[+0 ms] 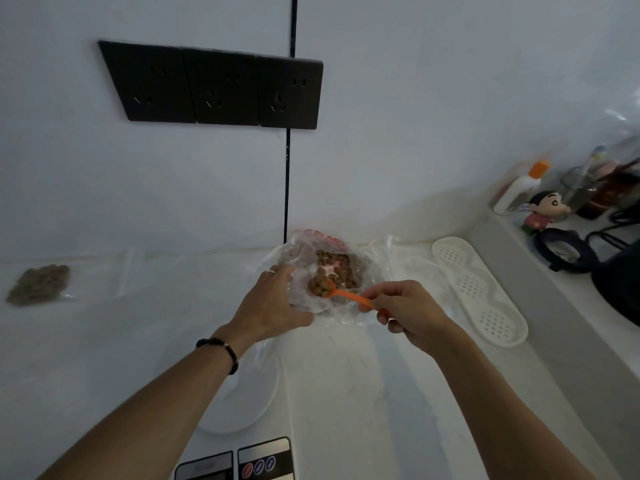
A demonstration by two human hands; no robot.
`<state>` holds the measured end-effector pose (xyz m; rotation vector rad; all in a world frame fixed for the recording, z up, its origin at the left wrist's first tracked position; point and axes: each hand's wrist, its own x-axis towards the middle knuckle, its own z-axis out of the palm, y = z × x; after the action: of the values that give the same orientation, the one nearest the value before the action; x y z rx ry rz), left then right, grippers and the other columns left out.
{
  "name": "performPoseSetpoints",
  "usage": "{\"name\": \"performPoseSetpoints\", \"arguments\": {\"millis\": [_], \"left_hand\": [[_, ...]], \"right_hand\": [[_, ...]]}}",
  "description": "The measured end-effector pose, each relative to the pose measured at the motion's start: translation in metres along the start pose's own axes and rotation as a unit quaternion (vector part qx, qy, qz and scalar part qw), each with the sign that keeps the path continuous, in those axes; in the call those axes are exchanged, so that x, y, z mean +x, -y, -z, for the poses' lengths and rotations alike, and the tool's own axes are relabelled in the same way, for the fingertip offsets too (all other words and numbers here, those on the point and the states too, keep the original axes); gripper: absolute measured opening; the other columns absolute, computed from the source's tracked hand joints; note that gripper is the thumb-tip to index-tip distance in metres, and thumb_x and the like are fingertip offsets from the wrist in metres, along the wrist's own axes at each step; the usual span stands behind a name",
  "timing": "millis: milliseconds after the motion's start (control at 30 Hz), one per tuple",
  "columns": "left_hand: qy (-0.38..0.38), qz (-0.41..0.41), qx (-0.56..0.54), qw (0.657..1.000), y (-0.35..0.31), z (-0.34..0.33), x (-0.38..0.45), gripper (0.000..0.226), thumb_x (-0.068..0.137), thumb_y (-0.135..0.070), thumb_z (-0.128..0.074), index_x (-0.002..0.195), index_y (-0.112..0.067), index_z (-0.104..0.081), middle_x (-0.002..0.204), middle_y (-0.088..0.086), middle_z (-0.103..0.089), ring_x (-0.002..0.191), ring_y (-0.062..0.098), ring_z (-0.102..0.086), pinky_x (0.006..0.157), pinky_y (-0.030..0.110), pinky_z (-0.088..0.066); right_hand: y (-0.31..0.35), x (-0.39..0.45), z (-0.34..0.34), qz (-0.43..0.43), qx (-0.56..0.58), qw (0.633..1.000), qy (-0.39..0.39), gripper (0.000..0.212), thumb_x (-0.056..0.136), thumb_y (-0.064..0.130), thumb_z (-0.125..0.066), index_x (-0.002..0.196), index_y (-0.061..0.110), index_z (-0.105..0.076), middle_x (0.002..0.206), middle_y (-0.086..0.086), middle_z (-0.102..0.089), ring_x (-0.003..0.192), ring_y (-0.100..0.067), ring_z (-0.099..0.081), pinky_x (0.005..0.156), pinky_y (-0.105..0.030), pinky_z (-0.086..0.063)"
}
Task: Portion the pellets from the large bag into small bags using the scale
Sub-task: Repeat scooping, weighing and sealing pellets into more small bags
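The large clear bag of brown pellets stands open at the back of the white counter. My left hand grips the bag's left rim and holds the mouth open. My right hand pinches the handle of an orange scoop; its bowl is heaped with pellets just inside the bag. The white scale, with a round platform and a button panel at the front, sits below my left forearm, with clear plastic lying over its top. A small filled bag of pellets lies at far left.
Black wall sockets and a black cord are behind the bag. A white perforated tray lies to the right. The raised ledge at right holds a bottle, a figurine and dark cables.
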<state>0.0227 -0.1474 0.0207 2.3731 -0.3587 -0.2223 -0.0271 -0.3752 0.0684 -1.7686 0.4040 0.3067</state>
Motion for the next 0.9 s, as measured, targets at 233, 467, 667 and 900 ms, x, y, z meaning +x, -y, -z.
{"name": "performPoseSetpoints", "arguments": {"millis": [233,467,667,900], "left_hand": [[0.011,-0.017,-0.025,0.999,0.001,0.005,-0.005,0.085,0.062,-0.036,-0.085,0.131,-0.025,-0.038,0.12,-0.007,-0.045,0.108,0.014,-0.046,0.085,0.029,-0.046],[-0.02,-0.027,-0.067,0.997,0.003,0.017,-0.011,0.073,0.063,-0.033,-0.087,0.12,-0.029,-0.041,0.115,-0.011,-0.047,0.117,0.013,-0.041,0.088,0.024,-0.04],[-0.033,-0.022,-0.083,0.996,-0.001,0.017,-0.009,0.086,0.053,-0.053,-0.082,0.123,-0.034,-0.037,0.114,-0.013,-0.043,0.114,0.015,-0.043,0.092,0.039,-0.051],[-0.047,-0.029,-0.052,0.997,-0.006,0.01,-0.006,0.096,0.062,-0.048,-0.086,0.139,-0.023,-0.033,0.126,-0.006,-0.043,0.114,0.012,-0.038,0.096,0.031,-0.04]], "right_hand": [[0.036,-0.007,-0.031,0.152,-0.289,0.943,0.06,0.02,0.088,0.004,-0.059,0.086,0.014,-0.077,0.071,0.003,-0.067,0.055,-0.005,-0.049,0.053,-0.016,-0.04],[0.053,-0.017,-0.037,0.271,-0.401,0.874,0.048,0.034,0.085,0.002,-0.051,0.091,0.023,-0.077,0.066,0.014,-0.063,0.056,-0.009,-0.052,0.055,-0.024,-0.044],[0.053,-0.021,-0.023,0.266,-0.363,0.893,-0.017,0.032,0.085,0.002,-0.054,0.091,0.023,-0.078,0.065,0.017,-0.063,0.051,-0.003,-0.052,0.049,-0.014,-0.037],[0.039,-0.023,-0.017,0.282,-0.384,0.878,-0.052,0.031,0.087,0.003,-0.055,0.096,0.023,-0.078,0.072,0.019,-0.063,0.054,-0.001,-0.053,0.051,-0.012,-0.035]]}}
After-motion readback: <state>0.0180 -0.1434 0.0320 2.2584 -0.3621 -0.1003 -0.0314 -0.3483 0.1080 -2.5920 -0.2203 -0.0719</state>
